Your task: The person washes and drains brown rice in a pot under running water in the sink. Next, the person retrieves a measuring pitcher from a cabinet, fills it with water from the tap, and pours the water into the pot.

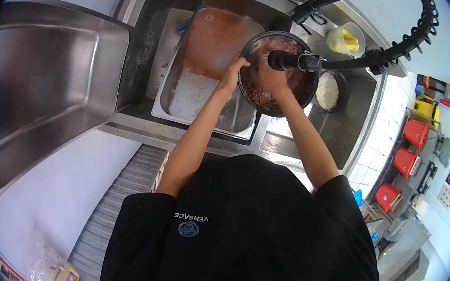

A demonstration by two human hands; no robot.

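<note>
A round black bowl [308,101] holds murky brown water and small reddish-brown grains, and is under the black spray faucet [295,61] at the sink. My left hand [233,74] grips the bowl's left rim, its thumb over the edge. Inside the bowl is my right hand [271,79]; its fingers are hidden by the faucet head, the water and the grains, so whether they are closed does not show. Left of the bowl, a large steel pan [184,111] sits in the sink basin with reddish-brown water in it.
Right of the bowl, a black container [342,93] holds white grains [327,91]. A clear jug [338,40] with something yellow inside stands behind it. A steel tub [37,80] leans at the far left. The faucet's coiled hose [430,19] arches overhead at right.
</note>
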